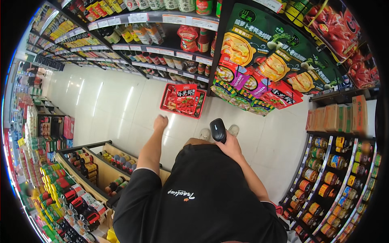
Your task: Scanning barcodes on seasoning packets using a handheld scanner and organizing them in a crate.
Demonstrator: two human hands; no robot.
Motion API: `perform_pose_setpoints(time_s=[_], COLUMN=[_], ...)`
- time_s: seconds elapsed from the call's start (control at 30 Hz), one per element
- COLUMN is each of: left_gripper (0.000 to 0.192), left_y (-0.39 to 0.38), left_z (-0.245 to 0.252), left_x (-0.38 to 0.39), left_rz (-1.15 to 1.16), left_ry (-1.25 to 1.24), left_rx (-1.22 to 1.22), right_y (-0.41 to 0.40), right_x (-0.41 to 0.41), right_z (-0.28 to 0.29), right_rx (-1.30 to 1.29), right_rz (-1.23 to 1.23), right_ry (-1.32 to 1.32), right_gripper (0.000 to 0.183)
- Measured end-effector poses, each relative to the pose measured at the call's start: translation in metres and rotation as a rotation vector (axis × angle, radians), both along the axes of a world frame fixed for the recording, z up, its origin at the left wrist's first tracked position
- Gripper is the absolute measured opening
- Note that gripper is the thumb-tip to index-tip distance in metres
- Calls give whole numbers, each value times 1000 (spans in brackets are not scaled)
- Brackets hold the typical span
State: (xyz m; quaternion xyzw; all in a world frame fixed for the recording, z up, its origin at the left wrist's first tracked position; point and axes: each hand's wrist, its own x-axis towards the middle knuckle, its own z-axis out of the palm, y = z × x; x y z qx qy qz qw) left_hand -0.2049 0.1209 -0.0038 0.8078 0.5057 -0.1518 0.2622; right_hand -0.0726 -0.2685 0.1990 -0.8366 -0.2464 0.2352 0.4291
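My right hand (231,148) is wrapped around the handle of a black handheld barcode scanner (218,129), held in front of my waist. Out to the left, above the tiled floor, my left hand (160,122) has its fingers curled in, and nothing shows in it. Just beyond that hand a red plastic shopping basket (163,105) stands on the floor, apart from it. Red seasoning packets (186,99) fill the basket, the top one lying across the others. My light shoes (205,134) are planted between the basket and my body.
Shelves of sauce bottles (152,33) run along the far side. Hanging green and red seasoning packets (270,63) jut out ahead right. Racks of jars (316,164) and cardboard cartons (331,117) flank my right. At left are a wooden bottle display (103,176) and stacked jugs (82,203).
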Motion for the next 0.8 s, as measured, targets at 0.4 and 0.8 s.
perform_pose_setpoints(time_s=[0.4, 0.8], left_gripper=[56, 42], left_y=[-139, -90], left_z=[-107, -55], left_x=[-177, -23], left_rz=[-77, -158], left_ry=[145, -120], left_rx=[-447, -127], right_y=[1, -25], right_x=[4, -1], right_z=[4, -5], right_rx=[1, -3], right_rz=[10, 58], right_ry=[3, -134], right_gripper=[46, 41])
